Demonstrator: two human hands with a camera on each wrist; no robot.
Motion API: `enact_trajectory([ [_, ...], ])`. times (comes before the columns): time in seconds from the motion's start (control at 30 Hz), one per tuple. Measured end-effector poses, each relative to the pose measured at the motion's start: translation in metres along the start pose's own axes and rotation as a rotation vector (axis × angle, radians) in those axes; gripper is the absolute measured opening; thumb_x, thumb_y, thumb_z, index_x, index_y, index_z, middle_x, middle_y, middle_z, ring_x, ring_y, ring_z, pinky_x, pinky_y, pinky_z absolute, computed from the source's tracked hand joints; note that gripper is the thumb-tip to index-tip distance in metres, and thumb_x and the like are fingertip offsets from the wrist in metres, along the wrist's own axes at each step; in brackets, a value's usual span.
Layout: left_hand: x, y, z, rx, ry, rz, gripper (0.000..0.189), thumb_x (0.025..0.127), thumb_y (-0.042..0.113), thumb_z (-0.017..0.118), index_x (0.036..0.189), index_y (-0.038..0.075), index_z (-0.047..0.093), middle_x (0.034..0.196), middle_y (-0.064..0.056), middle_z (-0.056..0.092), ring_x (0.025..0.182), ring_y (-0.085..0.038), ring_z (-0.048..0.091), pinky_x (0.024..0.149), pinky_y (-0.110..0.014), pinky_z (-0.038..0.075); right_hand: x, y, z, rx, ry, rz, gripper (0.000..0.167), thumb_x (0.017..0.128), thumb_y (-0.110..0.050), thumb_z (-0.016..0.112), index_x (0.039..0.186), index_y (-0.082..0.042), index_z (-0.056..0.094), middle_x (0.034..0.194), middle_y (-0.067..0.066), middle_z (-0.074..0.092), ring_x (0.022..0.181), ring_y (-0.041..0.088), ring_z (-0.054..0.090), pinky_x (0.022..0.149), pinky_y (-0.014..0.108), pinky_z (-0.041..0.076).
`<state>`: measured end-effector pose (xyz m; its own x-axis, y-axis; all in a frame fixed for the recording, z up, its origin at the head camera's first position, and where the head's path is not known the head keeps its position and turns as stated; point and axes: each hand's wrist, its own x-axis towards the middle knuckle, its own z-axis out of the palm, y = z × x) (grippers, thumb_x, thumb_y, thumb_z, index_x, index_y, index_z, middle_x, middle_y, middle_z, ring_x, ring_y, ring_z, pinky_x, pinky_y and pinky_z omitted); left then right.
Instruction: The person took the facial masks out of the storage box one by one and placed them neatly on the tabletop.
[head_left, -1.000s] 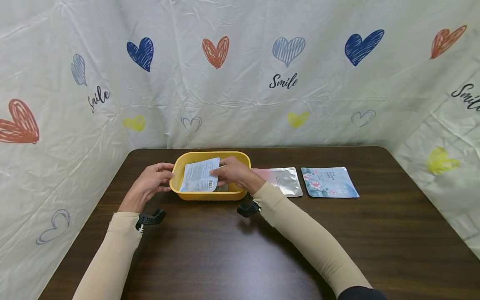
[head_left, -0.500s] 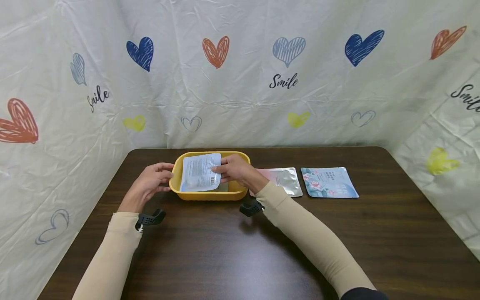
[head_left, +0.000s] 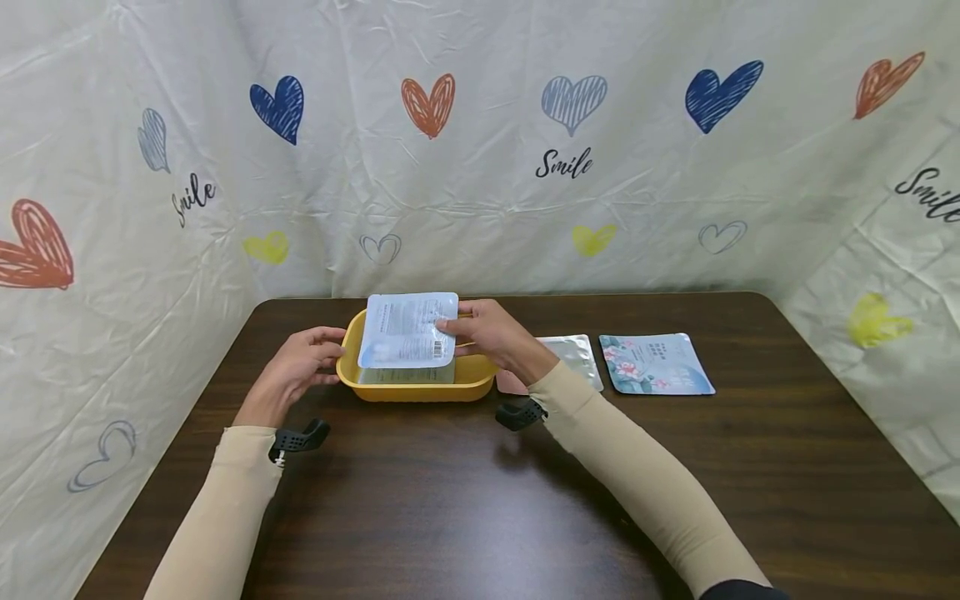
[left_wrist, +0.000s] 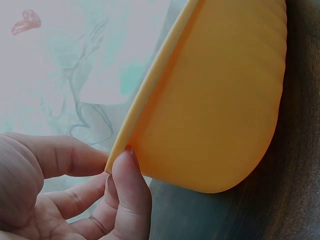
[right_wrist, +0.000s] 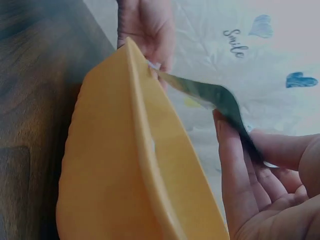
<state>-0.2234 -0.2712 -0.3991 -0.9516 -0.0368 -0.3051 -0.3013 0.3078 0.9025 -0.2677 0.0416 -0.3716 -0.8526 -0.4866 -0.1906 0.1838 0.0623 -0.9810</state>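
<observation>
My right hand [head_left: 495, 333] pinches the right edge of a pale blue packet [head_left: 408, 329], thumb on the printed face, fingers behind. The packet lies to the left of that hand, raised above a yellow bin [head_left: 420, 393], its printed side, with small text and a barcode, turned towards me. From my right wrist, it looks bent in a curve, its underside dark.

My left hand [head_left: 300, 362] grips the bin's left end, thumb and finger pinching the rim. Inside the bin, below the raised packet, part of another packet [head_left: 408, 375] shows, pale greenish.

Just right of the bin, partly behind my right wrist, a pink and silver packet [head_left: 576, 358] lies flat on the dark wood-grain surface [head_left: 420, 508]. Further right, beside it but apart, lies a blue packet with pink flowers [head_left: 657, 364].

Beige sleeves [head_left: 637, 471] cover my forearms. Beyond the surface hangs a white sheet [head_left: 480, 208] printed with coloured hearts and the word "Smile".
</observation>
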Motion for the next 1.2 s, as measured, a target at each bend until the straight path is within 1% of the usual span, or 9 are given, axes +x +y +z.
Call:
enact_trajectory([
  [0.13, -0.001, 0.0, 0.0, -0.002, -0.004, 0.005, 0.051, 0.102, 0.014, 0.056, 0.151, 0.005, 0.043, 0.14, -0.024, 0.049, 0.104, -0.031, 0.06, 0.079, -0.031, 0.061, -0.005, -0.003, -0.006, 0.045, -0.014, -0.02, 0.032, 0.098, -0.01, 0.066, 0.129, -0.005, 0.066, 0.111, 0.011, 0.073, 0.093, 0.023, 0.073, 0.08, 0.038, 0.062],
  [0.27, -0.002, 0.0, 0.0, 0.002, -0.005, 0.009, 0.052, 0.102, 0.015, 0.056, 0.151, 0.005, 0.043, 0.141, -0.024, 0.048, 0.107, -0.033, 0.06, 0.08, -0.031, 0.061, -0.013, -0.005, -0.013, 0.065, -0.018, -0.035, 0.033, 0.099, -0.009, 0.064, 0.132, -0.004, 0.064, 0.11, 0.01, 0.073, 0.091, 0.023, 0.072, 0.079, 0.038, 0.061],
  [0.43, -0.001, 0.0, 0.0, 0.003, -0.001, 0.001, 0.053, 0.102, 0.016, 0.058, 0.152, 0.007, 0.043, 0.143, -0.023, 0.048, 0.111, -0.034, 0.06, 0.082, -0.03, 0.06, -0.022, -0.006, -0.022, 0.068, -0.021, -0.054, 0.035, 0.099, -0.01, 0.064, 0.134, -0.004, 0.062, 0.112, 0.011, 0.072, 0.093, 0.024, 0.072, 0.08, 0.037, 0.061],
  [0.7, 0.0, 0.0, -0.001, -0.008, -0.006, -0.002, 0.051, 0.102, 0.014, 0.056, 0.151, 0.005, 0.043, 0.142, -0.024, 0.048, 0.111, -0.035, 0.06, 0.08, -0.031, 0.061, -0.039, -0.009, -0.034, 0.061, -0.017, -0.071, 0.037, 0.099, -0.013, 0.065, 0.135, -0.004, 0.06, 0.117, 0.013, 0.07, 0.097, 0.026, 0.072, 0.08, 0.037, 0.061],
  [0.93, 0.001, 0.0, -0.001, -0.008, -0.001, -0.006, 0.052, 0.102, 0.015, 0.057, 0.151, 0.006, 0.043, 0.142, -0.024, 0.048, 0.11, -0.034, 0.059, 0.081, -0.031, 0.061, -0.053, -0.012, -0.043, 0.061, -0.012, -0.049, 0.038, 0.1, -0.009, 0.063, 0.136, -0.001, 0.057, 0.112, 0.011, 0.071, 0.093, 0.025, 0.073, 0.078, 0.038, 0.061],
  [1.07, 0.002, 0.0, -0.001, -0.012, 0.001, -0.008, 0.052, 0.102, 0.014, 0.058, 0.151, 0.007, 0.043, 0.142, -0.023, 0.048, 0.109, -0.033, 0.06, 0.081, -0.032, 0.061, -0.061, -0.014, -0.048, 0.05, -0.034, -0.045, 0.038, 0.1, -0.006, 0.061, 0.137, 0.001, 0.055, 0.108, 0.01, 0.072, 0.09, 0.025, 0.073, 0.072, 0.037, 0.061],
  [1.2, 0.002, -0.001, -0.001, -0.013, 0.003, -0.01, 0.053, 0.102, 0.014, 0.058, 0.152, 0.007, 0.043, 0.142, -0.023, 0.048, 0.109, -0.033, 0.06, 0.081, -0.031, 0.061, -0.069, -0.016, -0.052, 0.048, -0.051, -0.048, 0.039, 0.1, -0.004, 0.06, 0.137, 0.002, 0.053, 0.106, 0.01, 0.072, 0.089, 0.025, 0.073, 0.072, 0.037, 0.061],
])
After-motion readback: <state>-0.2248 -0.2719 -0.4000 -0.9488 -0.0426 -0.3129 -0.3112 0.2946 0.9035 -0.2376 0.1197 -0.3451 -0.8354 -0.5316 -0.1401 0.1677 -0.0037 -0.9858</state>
